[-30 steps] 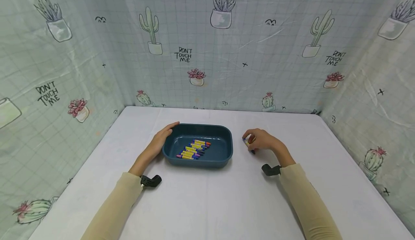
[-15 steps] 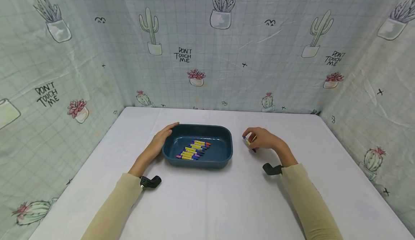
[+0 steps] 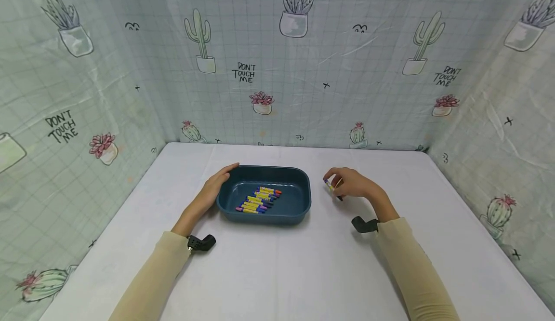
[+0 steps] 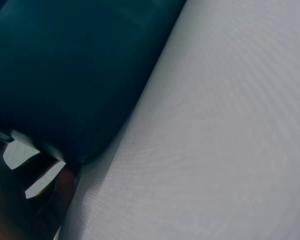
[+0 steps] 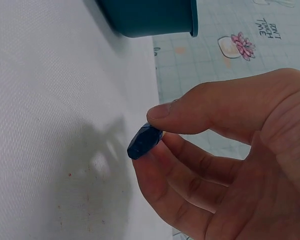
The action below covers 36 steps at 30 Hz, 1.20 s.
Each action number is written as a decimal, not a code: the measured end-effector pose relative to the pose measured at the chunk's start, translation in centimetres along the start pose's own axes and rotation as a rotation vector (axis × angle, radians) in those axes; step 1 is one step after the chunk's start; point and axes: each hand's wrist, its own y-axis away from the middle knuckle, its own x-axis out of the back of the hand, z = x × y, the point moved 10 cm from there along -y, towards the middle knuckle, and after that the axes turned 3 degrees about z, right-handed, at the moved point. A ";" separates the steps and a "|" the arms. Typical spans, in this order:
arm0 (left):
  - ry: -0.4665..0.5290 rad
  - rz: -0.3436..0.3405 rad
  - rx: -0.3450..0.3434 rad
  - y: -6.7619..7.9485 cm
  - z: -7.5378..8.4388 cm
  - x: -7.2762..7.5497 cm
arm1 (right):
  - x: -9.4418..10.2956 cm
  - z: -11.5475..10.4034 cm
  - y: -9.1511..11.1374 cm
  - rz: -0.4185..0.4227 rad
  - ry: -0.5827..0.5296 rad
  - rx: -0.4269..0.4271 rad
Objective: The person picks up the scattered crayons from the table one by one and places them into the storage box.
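A dark teal tray stands on the white table with several crayons, in yellow and blue wrappers, lying side by side on its floor. My left hand rests against its left side, fingers extended along the rim toward the far corner. The left wrist view shows the fingers against the tray's outer wall, dim and partly cut off. To the right of the tray, my right hand pinches one crayon between thumb and fingers. Its dark blue end points toward the right wrist camera.
White cloth covers the table. Behind and at both sides hangs a curtain printed with cacti and lettering. Black wrist cameras, left and right, sit at the sleeve cuffs.
My right hand has risen slightly with the pinched crayon, staying right of the tray. The left hand, the tray and the crayons inside it have kept their places.
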 end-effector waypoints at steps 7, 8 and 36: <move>0.010 -0.002 0.013 -0.1 -0.1 -0.1 | 0.1 -0.1 0.1 -0.003 0.007 0.014; 0.013 -0.002 0.012 -0.1 -0.2 -0.1 | 0.1 -0.2 0.1 -0.002 0.011 0.018; 0.008 -0.005 0.007 -0.1 -0.5 -0.1 | 2.7 -4.7 2.2 0.103 0.053 0.147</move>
